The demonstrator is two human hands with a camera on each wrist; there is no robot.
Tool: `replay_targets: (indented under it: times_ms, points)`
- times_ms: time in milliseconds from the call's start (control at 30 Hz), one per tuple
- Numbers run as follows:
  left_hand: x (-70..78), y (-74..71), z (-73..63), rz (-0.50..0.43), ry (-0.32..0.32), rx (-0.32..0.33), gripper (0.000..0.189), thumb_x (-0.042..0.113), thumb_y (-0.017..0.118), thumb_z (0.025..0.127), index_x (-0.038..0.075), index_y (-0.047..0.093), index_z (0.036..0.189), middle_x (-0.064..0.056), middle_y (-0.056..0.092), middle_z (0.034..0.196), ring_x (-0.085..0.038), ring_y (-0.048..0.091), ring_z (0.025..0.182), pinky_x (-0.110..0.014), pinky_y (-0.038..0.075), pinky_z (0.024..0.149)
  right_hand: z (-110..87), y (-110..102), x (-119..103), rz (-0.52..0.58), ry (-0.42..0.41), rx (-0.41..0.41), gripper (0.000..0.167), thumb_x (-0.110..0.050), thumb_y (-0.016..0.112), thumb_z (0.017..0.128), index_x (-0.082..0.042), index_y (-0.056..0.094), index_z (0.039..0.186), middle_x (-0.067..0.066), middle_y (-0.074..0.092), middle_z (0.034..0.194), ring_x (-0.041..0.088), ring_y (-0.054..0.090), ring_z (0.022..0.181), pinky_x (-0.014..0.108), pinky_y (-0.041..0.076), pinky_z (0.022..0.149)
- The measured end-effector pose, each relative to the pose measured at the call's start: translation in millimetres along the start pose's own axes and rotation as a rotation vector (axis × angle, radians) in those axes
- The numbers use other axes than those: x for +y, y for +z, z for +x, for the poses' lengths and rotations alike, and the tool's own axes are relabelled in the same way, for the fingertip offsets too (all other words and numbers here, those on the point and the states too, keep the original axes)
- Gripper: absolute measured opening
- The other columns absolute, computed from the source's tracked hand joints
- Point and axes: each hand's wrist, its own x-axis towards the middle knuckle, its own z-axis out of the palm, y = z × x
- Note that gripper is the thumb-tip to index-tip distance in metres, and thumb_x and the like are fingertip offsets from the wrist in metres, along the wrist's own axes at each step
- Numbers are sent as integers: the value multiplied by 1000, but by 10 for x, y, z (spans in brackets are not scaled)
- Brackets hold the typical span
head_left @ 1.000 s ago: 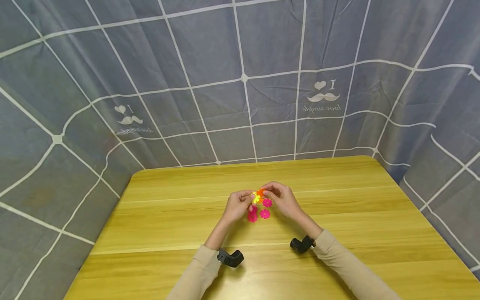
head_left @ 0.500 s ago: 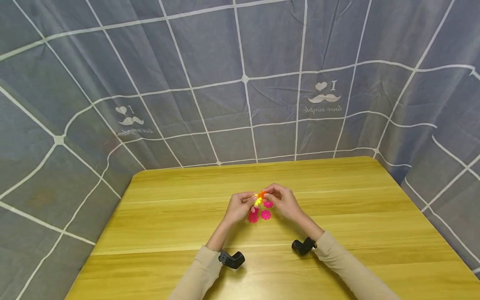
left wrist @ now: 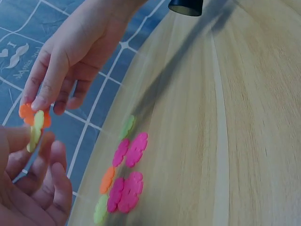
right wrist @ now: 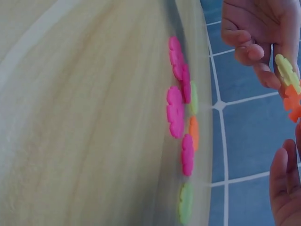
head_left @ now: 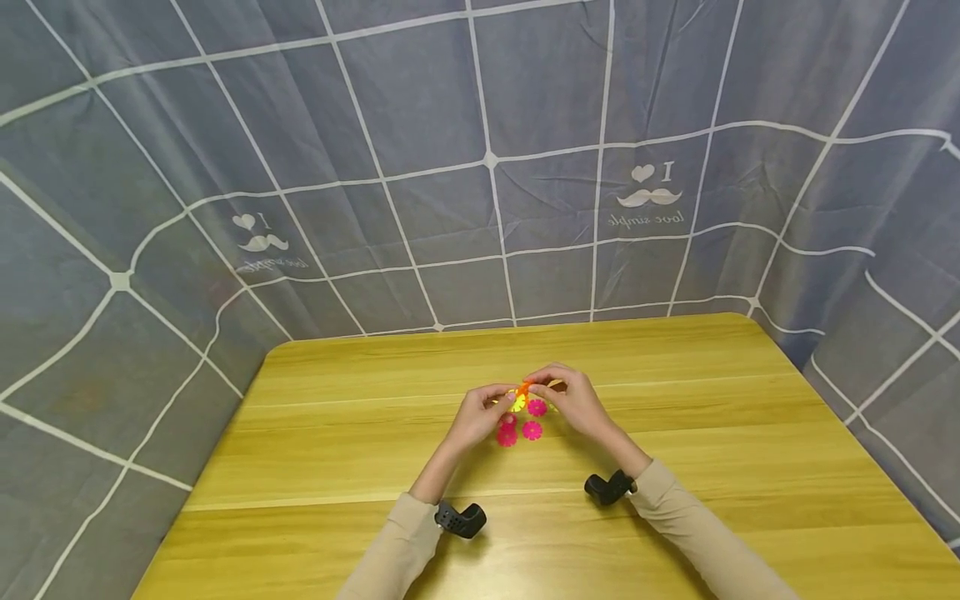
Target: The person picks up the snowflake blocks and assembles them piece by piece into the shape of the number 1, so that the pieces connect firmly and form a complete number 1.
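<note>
In the head view my left hand point(head_left: 474, 417) pinches a yellow flower-shaped disc point(head_left: 519, 403) between thumb and fingers. Opposite it, my right hand point(head_left: 576, 403) pinches an orange flower-shaped disc point(head_left: 525, 389). Both discs are raised above the table. The left wrist view has the yellow disc point(left wrist: 36, 128) nearly edge-on across the notched orange disc point(left wrist: 26, 113), the two meeting at an angle. Seen from the right wrist, the orange disc point(right wrist: 292, 104) touches the lower end of the yellow disc point(right wrist: 287, 70). Fingertips hide parts of both.
Below the hands lie several pink flower discs point(head_left: 532, 431) on the wooden table point(head_left: 345, 467). Beside them are an orange disc point(left wrist: 107, 180) and yellow-green discs point(left wrist: 100, 209), point(left wrist: 127, 126). A grey checked curtain point(head_left: 420, 208) hangs behind the table.
The orange disc has turned from nearly face-on to more edge-on against the yellow disc. My hands have shifted only slightly, and both discs stay pinched.
</note>
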Motion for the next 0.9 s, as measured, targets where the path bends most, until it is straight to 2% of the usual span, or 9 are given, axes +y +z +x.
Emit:
replay_targets:
  times_ms: [100,167,233,300,367,467,600,800,900]
  points:
    - [11,5,-18,15,36,-8,28,7,53,97,-10,61,119,-28,65,101,-43,64,83,-41,55,74,5,-12,-19,-21,-4,1,14,-13,66,90,-8,72,101,8,71,100,20,64,94,26,53,77]
    - [10,17,-23,29,55,0,28,8,55,96,-8,61,119,-28,65,106,-46,63,90,-42,55,77,8,-13,-30,-33,0,-1,14,-14,66,90,-9,72,102,7,71,100,19,64,93,26,53,76]
    - [16,34,-26,49,75,17,27,9,58,94,-7,63,116,-26,65,110,-40,63,91,-37,53,79,12,-9,-41,-39,1,-7,15,-15,67,89,-9,72,102,6,71,100,18,64,92,27,53,76]
    - [21,52,-29,64,89,38,26,9,60,93,-7,64,113,-25,65,113,-28,62,90,-30,51,78,17,-3,-50,-39,3,-18,15,-16,67,89,-9,72,102,7,72,100,17,64,92,28,53,76]
    - [24,66,-32,65,99,65,24,7,61,92,-8,65,110,-24,65,112,-16,58,83,-21,46,71,23,1,-57,-37,5,-30,16,-16,68,89,-9,72,102,7,72,101,17,64,92,30,53,77]
    - [24,71,-44,27,82,92,23,6,60,93,-10,64,109,-27,65,108,-8,52,71,-16,42,60,34,-3,-58,-42,15,-34,16,-18,67,90,-10,72,103,6,72,101,18,64,92,32,53,77]
    - [5,52,-62,-1,57,115,24,6,60,93,-11,62,111,-32,64,102,-6,48,61,-14,38,51,45,-44,-15,-66,30,-32,18,-17,67,90,-9,71,105,7,72,99,18,63,88,28,52,74]
    - [6,31,-100,33,62,156,22,5,62,91,-10,63,107,-29,66,98,-8,47,62,-14,38,54,43,-147,168,-112,60,-42,22,-12,70,88,-2,68,107,14,71,100,19,62,83,25,50,72]
    - [-2,20,-106,68,64,170,20,5,63,91,-9,64,105,-26,66,97,-10,45,63,-15,37,57,31,-187,236,-132,103,-49,22,-8,70,86,0,68,107,18,70,103,22,62,84,25,50,74]
